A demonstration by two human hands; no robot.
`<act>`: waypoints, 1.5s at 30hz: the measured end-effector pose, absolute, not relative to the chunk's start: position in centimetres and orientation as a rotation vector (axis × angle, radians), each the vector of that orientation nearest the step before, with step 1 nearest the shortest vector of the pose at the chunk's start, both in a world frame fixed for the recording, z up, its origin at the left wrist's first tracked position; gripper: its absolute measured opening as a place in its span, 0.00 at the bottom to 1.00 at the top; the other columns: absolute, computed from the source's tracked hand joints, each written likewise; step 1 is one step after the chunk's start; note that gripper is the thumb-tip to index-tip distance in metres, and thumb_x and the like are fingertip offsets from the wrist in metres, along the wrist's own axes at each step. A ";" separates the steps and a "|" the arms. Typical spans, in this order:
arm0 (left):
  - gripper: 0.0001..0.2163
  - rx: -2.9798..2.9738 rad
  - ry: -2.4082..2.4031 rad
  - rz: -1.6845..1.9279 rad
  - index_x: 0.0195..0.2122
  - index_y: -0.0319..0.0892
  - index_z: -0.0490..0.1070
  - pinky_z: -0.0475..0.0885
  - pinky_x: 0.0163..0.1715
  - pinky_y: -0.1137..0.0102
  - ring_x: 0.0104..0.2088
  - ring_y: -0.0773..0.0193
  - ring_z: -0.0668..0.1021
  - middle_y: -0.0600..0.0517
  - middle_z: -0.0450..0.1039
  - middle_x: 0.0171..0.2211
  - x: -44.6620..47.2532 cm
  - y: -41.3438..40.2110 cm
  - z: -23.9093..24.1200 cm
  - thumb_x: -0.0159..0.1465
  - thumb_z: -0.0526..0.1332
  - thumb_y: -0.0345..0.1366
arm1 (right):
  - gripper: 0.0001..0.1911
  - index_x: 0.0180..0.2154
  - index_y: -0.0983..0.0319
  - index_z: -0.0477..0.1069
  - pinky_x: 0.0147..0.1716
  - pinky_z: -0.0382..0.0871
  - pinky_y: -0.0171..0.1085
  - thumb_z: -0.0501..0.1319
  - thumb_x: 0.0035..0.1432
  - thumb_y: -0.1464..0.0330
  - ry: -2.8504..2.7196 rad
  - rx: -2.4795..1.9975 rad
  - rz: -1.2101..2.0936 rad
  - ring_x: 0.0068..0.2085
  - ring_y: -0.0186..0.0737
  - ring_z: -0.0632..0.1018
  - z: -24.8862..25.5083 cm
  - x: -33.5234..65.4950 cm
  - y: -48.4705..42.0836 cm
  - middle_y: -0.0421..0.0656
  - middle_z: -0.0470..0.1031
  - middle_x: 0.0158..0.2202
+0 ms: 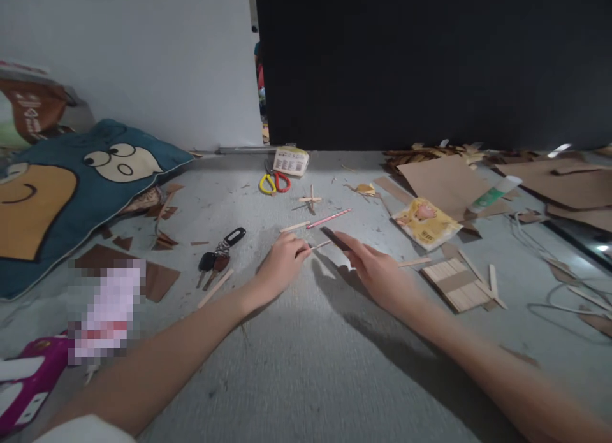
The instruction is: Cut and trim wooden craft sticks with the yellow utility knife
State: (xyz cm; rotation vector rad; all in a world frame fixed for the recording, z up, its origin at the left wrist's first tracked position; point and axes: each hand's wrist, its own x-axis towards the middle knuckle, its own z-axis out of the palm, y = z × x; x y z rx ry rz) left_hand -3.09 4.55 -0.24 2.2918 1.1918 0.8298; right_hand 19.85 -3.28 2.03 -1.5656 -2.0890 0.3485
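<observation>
My left hand (pixel 283 259), fingers pinched, holds a thin wooden stick (pixel 319 245) that points right. Facing it, my right hand (pixel 375 264) is closed on a dark, narrow, flat tool (pixel 333 238) whose exact kind I cannot make out. The tool's front end is close to the stick; whether they touch is unclear. Just beyond my hands lie a pink striped pencil-like rod (pixel 329 218) and a pale craft stick (pixel 295 227). Farther off, a few small sticks form a cross shape (pixel 310 199).
Keys (pixel 215 262) lie left of my left hand. Scissors (pixel 275 183) with yellow and red handles are at the back. To the right are a yellow packet (pixel 425 223), a bundle of craft sticks (pixel 456 282), a glue stick (pixel 495 194) and cardboard (pixel 442 181). A blue cushion (pixel 71 207) fills the left.
</observation>
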 end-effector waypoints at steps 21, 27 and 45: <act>0.06 2.177 1.230 0.816 0.35 0.43 0.84 0.72 0.40 0.67 0.36 0.60 0.80 0.50 0.81 0.33 -3.1 5.3 -0.4 0.67 0.67 0.30 | 0.28 0.71 0.62 0.64 0.23 0.61 0.34 0.49 0.74 0.67 -2.207 -1.578 -0.108 0.23 0.36 0.76 -0.6 18.1 -5.9 0.44 0.79 0.33; 0.05 2.175 1.233 0.813 0.35 0.42 0.83 0.72 0.38 0.67 0.34 0.61 0.79 0.50 0.79 0.32 -3.1 5.4 -0.5 0.67 0.68 0.30 | 0.28 0.71 0.61 0.65 0.22 0.58 0.35 0.49 0.74 0.67 -2.239 -1.592 -0.119 0.23 0.35 0.75 -0.6 18.0 -5.8 0.44 0.79 0.33; 0.09 2.285 1.225 0.771 0.33 0.41 0.79 0.73 0.46 0.64 0.42 0.57 0.81 0.48 0.81 0.36 -2.0 5.3 -0.3 0.68 0.65 0.23 | 0.32 0.72 0.61 0.63 0.21 0.53 0.36 0.52 0.68 0.71 -2.317 -1.640 -0.198 0.20 0.36 0.73 -0.9 17.3 -5.4 0.44 0.81 0.28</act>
